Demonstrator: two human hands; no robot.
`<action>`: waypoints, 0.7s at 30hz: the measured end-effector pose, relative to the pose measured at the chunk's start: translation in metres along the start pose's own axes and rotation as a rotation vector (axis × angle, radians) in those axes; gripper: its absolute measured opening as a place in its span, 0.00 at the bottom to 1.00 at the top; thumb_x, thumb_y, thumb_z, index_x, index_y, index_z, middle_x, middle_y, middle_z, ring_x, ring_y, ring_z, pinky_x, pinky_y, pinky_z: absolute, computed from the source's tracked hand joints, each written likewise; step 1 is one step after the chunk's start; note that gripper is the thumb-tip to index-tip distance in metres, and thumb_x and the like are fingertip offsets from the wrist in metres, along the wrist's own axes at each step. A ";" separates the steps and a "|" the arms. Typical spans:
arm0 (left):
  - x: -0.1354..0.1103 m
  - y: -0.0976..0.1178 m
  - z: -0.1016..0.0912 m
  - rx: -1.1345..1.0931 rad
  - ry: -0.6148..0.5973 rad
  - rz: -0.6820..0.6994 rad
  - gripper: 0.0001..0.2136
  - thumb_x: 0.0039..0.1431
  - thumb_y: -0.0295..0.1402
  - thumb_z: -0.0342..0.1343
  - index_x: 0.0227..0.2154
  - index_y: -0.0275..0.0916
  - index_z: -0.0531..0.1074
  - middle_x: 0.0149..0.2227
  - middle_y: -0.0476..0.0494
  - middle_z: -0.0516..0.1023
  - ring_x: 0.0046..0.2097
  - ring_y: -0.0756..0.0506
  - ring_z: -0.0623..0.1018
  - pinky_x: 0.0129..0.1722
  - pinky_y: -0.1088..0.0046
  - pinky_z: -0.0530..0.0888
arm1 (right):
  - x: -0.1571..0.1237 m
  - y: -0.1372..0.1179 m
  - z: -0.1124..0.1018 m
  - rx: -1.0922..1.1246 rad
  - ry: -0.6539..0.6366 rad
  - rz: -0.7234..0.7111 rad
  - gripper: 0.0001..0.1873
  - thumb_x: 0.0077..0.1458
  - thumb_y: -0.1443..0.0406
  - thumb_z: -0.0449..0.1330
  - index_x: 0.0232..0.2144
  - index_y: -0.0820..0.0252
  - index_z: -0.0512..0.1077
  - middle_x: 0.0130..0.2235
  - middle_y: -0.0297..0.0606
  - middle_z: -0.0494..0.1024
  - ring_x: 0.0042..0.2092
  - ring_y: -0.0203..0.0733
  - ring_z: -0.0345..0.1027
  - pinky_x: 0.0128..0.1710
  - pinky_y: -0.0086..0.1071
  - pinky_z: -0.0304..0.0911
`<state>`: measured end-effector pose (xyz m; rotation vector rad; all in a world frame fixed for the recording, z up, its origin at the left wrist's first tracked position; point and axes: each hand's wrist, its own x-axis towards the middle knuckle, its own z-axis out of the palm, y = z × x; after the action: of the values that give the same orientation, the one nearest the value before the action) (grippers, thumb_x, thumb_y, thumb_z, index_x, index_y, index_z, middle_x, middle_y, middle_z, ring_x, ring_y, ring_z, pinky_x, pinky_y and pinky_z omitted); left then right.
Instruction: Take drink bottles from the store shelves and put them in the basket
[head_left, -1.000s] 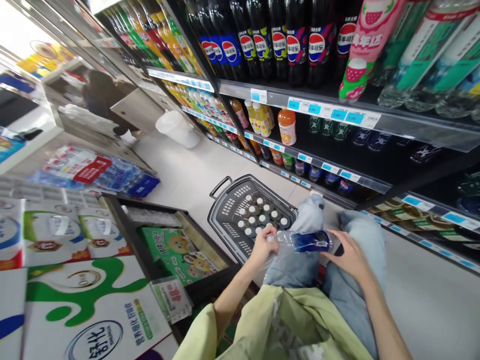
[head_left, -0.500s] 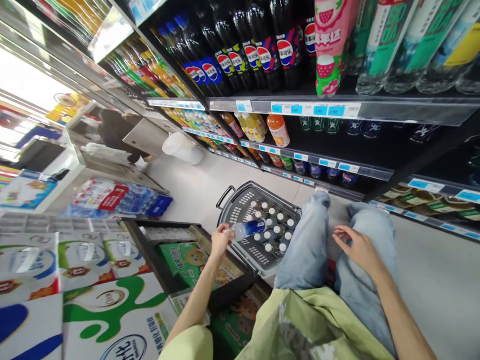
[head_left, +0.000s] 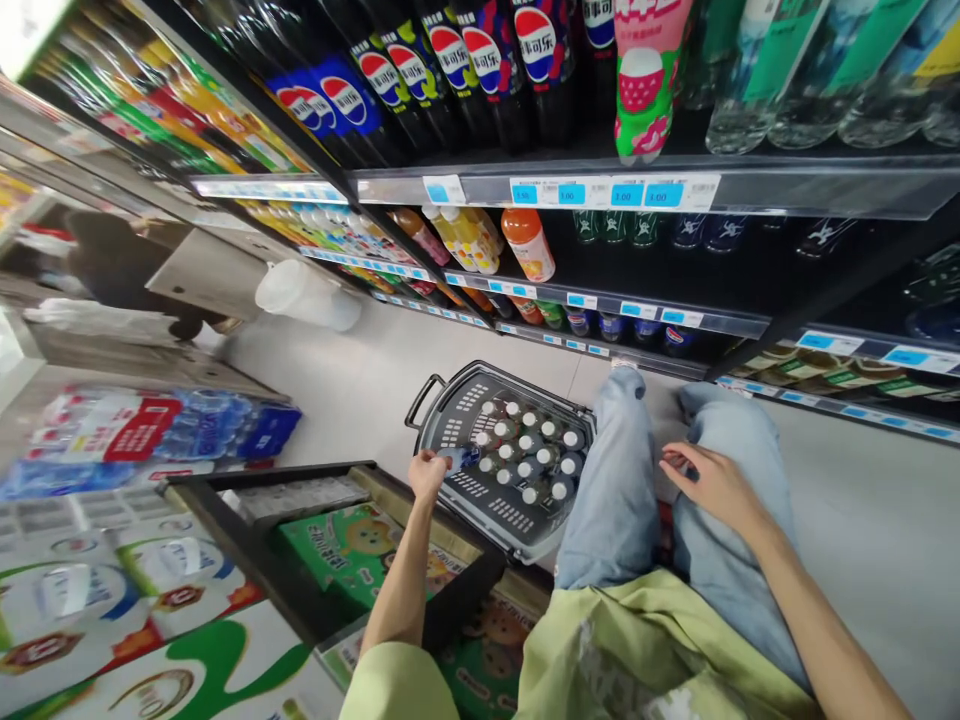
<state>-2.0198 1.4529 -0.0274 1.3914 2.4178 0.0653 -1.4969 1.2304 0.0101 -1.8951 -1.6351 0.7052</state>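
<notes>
My left hand (head_left: 427,472) reaches into a dark grey shopping basket (head_left: 450,430) on the floor, fingers closed round the top of a clear bottle with a blue label (head_left: 463,458). Several white-capped bottles (head_left: 536,455) stand upright in the basket beside it. Over my knees in light jeans, my right hand (head_left: 712,485) hovers with its fingers loosely spread, and nothing shows in it.
Drink shelves (head_left: 570,190) with cola bottles and blue price tags run along the right. A black rack of green cartons (head_left: 352,540) stands to the left, with milk boxes (head_left: 112,600) and packs of water (head_left: 150,430) beyond. A white bin (head_left: 304,295) and another person (head_left: 120,265) are down the aisle.
My left hand carried the blue-label bottle from my lap over to the basket and lowered it in among the others. My right hand let go of it and stayed above my knees.
</notes>
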 end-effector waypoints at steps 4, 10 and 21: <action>0.015 -0.006 0.020 0.177 -0.052 0.164 0.13 0.48 0.34 0.60 0.39 0.40 0.75 0.48 0.40 0.79 0.48 0.37 0.80 0.43 0.67 0.74 | 0.003 0.000 0.001 -0.083 -0.046 0.000 0.13 0.68 0.56 0.57 0.47 0.52 0.77 0.43 0.38 0.86 0.40 0.47 0.82 0.42 0.37 0.74; 0.031 -0.030 0.055 0.503 -0.208 0.421 0.19 0.55 0.31 0.58 0.50 0.41 0.78 0.56 0.36 0.78 0.51 0.35 0.81 0.45 0.66 0.76 | 0.009 -0.006 0.001 -0.183 -0.071 0.021 0.12 0.68 0.58 0.58 0.48 0.53 0.78 0.44 0.39 0.86 0.41 0.48 0.82 0.42 0.38 0.74; 0.058 -0.035 0.110 0.475 -0.210 0.407 0.21 0.60 0.26 0.54 0.56 0.34 0.78 0.59 0.30 0.78 0.49 0.35 0.83 0.46 0.64 0.78 | 0.024 -0.017 0.002 -0.241 -0.136 0.064 0.11 0.67 0.64 0.58 0.48 0.54 0.78 0.47 0.38 0.86 0.45 0.48 0.82 0.44 0.38 0.72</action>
<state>-2.0405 1.4695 -0.1539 1.9652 2.0189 -0.5593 -1.5074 1.2564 0.0191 -2.1167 -1.8212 0.7025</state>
